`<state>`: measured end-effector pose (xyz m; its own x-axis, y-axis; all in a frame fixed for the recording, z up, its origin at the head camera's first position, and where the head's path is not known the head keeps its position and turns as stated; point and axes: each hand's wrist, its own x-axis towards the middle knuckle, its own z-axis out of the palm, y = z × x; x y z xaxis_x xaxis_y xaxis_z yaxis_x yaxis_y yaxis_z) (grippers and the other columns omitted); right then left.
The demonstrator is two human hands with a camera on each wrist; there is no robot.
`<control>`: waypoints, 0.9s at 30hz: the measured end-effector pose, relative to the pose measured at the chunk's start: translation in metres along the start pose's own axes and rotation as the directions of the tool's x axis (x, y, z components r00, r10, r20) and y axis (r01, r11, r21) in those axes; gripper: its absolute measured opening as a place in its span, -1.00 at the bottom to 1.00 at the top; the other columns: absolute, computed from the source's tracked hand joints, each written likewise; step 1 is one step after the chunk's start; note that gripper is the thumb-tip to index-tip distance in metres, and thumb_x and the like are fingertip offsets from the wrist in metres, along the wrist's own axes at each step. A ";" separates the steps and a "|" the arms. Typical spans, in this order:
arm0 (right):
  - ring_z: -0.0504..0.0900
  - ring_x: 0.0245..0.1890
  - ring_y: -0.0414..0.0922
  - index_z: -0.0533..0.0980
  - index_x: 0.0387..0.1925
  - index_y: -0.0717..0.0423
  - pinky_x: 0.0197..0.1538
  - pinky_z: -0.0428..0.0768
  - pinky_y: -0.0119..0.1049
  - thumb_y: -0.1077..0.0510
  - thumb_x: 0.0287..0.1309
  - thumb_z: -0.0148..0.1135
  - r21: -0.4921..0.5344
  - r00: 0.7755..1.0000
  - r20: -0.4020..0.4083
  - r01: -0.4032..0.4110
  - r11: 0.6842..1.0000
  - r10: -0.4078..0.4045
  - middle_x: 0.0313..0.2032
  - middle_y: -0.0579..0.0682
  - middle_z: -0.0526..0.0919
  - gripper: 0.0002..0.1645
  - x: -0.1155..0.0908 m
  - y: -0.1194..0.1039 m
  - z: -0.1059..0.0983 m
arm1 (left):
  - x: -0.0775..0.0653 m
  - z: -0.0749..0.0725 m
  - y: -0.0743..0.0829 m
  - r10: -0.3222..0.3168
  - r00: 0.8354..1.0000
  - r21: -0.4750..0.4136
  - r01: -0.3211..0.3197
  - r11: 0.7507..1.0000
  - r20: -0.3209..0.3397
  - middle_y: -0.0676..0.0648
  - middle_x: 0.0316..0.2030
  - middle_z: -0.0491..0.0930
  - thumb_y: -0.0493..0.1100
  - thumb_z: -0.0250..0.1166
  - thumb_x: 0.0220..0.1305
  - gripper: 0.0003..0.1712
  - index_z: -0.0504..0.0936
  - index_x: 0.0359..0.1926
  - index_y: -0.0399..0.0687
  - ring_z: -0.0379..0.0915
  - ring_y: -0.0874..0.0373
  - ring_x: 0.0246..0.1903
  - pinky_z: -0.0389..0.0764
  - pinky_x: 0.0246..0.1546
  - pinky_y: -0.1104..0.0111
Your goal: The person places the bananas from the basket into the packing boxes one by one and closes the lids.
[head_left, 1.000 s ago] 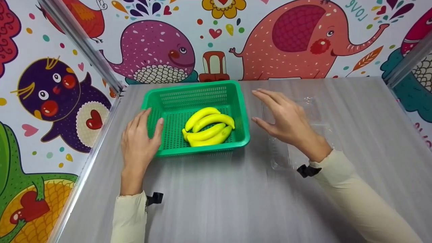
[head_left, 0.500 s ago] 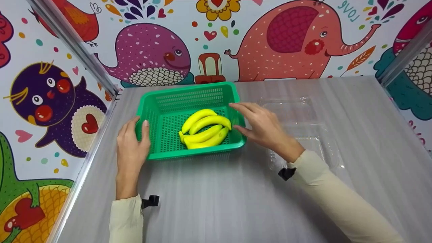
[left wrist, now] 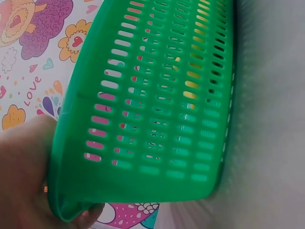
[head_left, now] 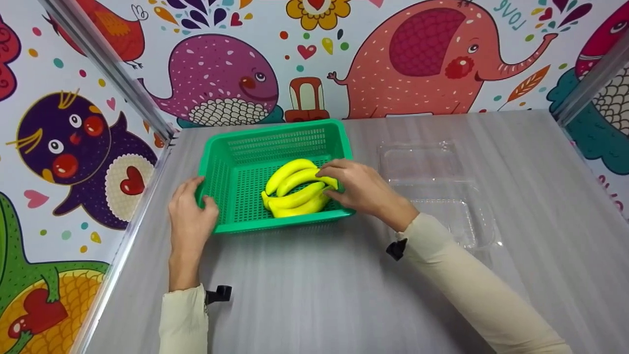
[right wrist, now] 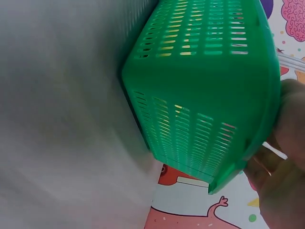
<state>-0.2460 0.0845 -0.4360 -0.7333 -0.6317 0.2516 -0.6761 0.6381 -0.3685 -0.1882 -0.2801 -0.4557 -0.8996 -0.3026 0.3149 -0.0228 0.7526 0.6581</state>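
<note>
A green plastic basket [head_left: 275, 222] with slotted walls stands on the table, and several yellow bananas [head_left: 296, 198] lie in its right half. My left hand [head_left: 190, 221] grips the basket's left rim; in the left wrist view, that hand [left wrist: 24, 167] wraps the rim near a corner. Over the right rim reaches my right hand [head_left: 366, 191], its thumb and fingers spread above the bananas' right ends. Whether those fingertips touch the bananas cannot be told. The right wrist view has this hand [right wrist: 281, 176] at the rim, with its fingertips partly hidden behind the basket.
Right of the basket, an open clear plastic clamshell box [head_left: 484, 211] lies on the grey table [head_left: 295, 295], partly behind the right forearm. Cartoon-printed walls [head_left: 314, 59] stand behind and at the left, joined by metal corner posts [head_left: 113, 64].
My right hand has moved left from beside the basket, over its right rim to above the bananas. My left hand has settled onto the left rim, its thumb now bent. The bananas stay put.
</note>
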 end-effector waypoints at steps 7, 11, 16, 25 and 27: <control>0.75 0.21 0.02 0.74 0.21 0.06 0.27 0.74 -0.02 0.09 0.34 0.52 0.057 0.994 0.106 0.027 0.998 -0.033 0.19 0.03 0.79 -0.56 0.011 -0.004 0.003 | 0.001 0.001 -0.003 0.003 1.000 -0.003 -0.003 1.000 -0.017 -0.39 0.40 0.55 -0.42 0.14 0.36 -0.45 0.64 0.35 -0.38 0.41 -0.36 0.47 0.40 0.51 -0.21; 0.76 0.17 0.01 0.75 0.18 0.09 0.24 0.75 -0.02 0.10 0.33 0.52 0.061 0.989 0.147 0.026 0.998 -0.035 0.15 0.04 0.81 -0.58 0.018 -0.009 0.004 | 0.000 0.003 -0.005 0.010 0.999 -0.011 -0.011 1.000 -0.032 -0.39 0.38 0.57 -0.43 0.14 0.35 -0.45 0.65 0.34 -0.38 0.43 -0.36 0.45 0.42 0.49 -0.22; 0.76 0.16 0.00 0.75 0.21 0.08 0.23 0.75 -0.04 0.08 0.33 0.53 0.051 0.974 0.225 0.006 0.999 -0.017 0.16 0.02 0.81 -0.55 0.027 -0.015 0.008 | -0.001 0.003 -0.005 0.006 1.000 -0.007 -0.006 1.000 -0.031 -0.39 0.37 0.57 -0.44 0.15 0.34 -0.44 0.64 0.34 -0.37 0.43 -0.37 0.45 0.43 0.48 -0.22; 0.75 0.05 -0.01 0.77 0.17 0.05 0.17 0.75 -0.08 0.03 0.31 0.55 0.028 0.938 0.346 -0.015 1.000 0.004 0.10 -0.02 0.85 -0.56 0.039 -0.019 0.014 | -0.001 0.003 -0.004 0.003 1.000 -0.012 -0.004 1.000 -0.022 -0.41 0.38 0.55 -0.44 0.15 0.36 -0.43 0.62 0.37 -0.39 0.40 -0.39 0.46 0.41 0.49 -0.23; 0.74 0.03 -0.01 0.78 0.16 0.03 0.15 0.75 -0.08 0.01 0.31 0.55 0.012 0.929 0.370 -0.027 1.000 0.021 0.09 -0.03 0.85 -0.57 0.039 -0.018 0.014 | 0.000 0.003 -0.004 0.005 1.000 -0.011 -0.005 1.000 -0.021 -0.41 0.38 0.55 -0.44 0.15 0.36 -0.43 0.61 0.38 -0.39 0.40 -0.38 0.46 0.41 0.49 -0.23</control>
<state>-0.2615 0.0416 -0.4321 -0.6684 -0.7363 -0.1052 -0.6550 0.6497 -0.3858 -0.1894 -0.2814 -0.4602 -0.8901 -0.3113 0.3327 -0.0131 0.7475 0.6642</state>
